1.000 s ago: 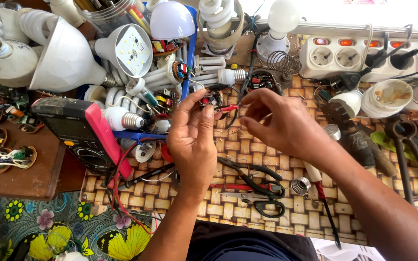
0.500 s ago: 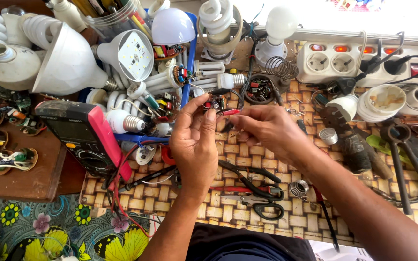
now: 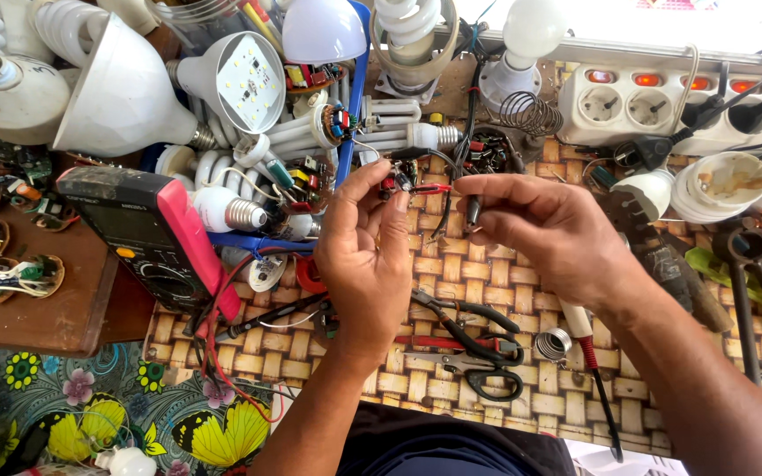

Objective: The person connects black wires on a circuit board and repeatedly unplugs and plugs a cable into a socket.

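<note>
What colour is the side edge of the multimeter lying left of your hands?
The multimeter has a pink-red side edge on a dark body, seen clearest in the head view.

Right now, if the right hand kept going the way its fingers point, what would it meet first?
The right hand points leftward toward the left hand. It would likely first meet the small red-wired part pinched in the left fingertips; depth is unclear.

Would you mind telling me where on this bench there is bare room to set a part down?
Bare woven mat shows between the multimeter and the left hand, and below the scissors. The top, with bulbs and power strip, is crowded.
</note>
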